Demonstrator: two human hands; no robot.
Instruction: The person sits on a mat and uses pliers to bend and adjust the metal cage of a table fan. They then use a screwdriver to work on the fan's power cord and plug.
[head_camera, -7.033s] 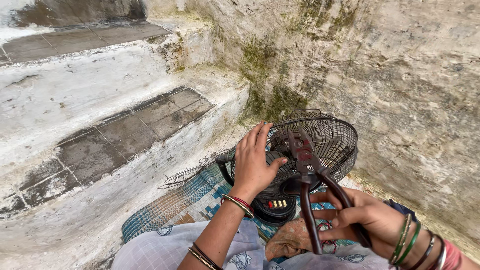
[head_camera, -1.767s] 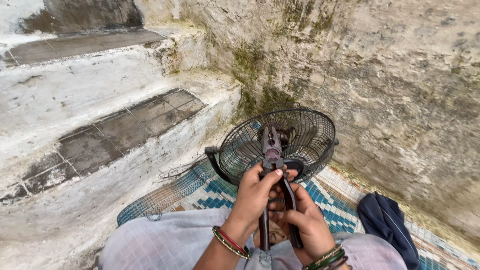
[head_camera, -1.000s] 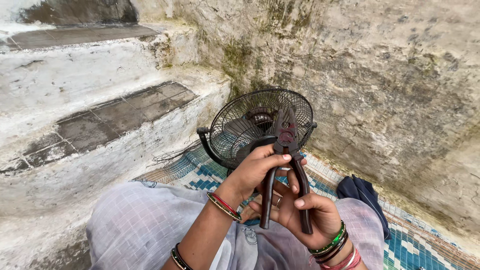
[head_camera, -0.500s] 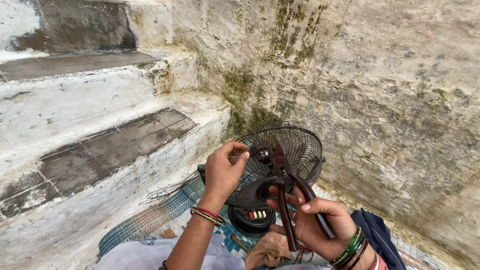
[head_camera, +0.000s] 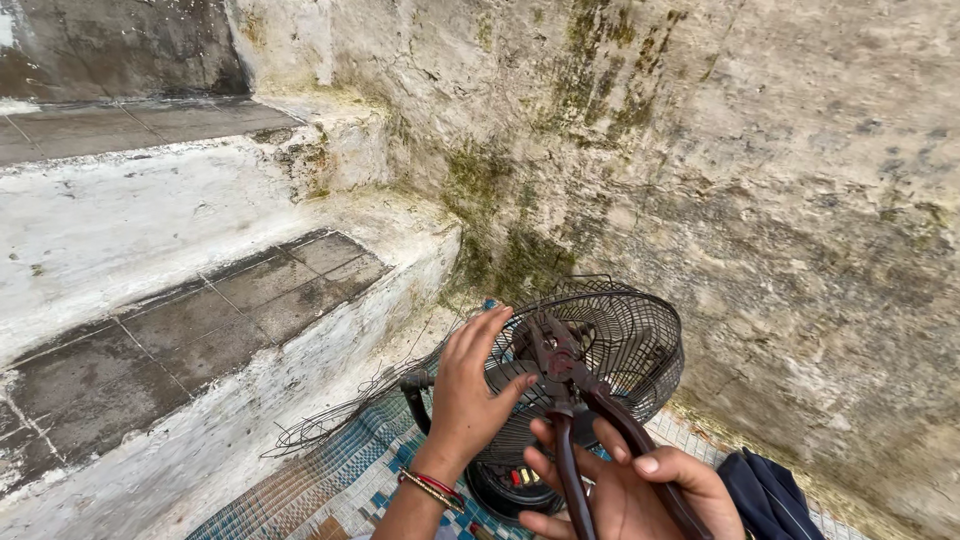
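One black wire fan guard (head_camera: 600, 350) rests on the patterned mat (head_camera: 340, 480) by the mossy wall (head_camera: 720, 170) | left hand (head_camera: 470, 390) spread flat on its mesh | right hand (head_camera: 625, 490) wrapped around red-handled pliers (head_camera: 565, 400), tips at the wires | risk: pliers may slip and nick fingers if the guard shifts.

A rough plaster wall (head_camera: 760, 170) is rising at the right and back, showing grey and tan stains and patches of green moss near its foot. At the left, whitewashed stone steps (head_camera: 180, 240) are climbing away, their treads carrying worn dark tiles (head_camera: 210, 310) and their paint flaking. A woven mat (head_camera: 330, 480) in blue and white checks is lying on the ground below, under soft, even daylight.
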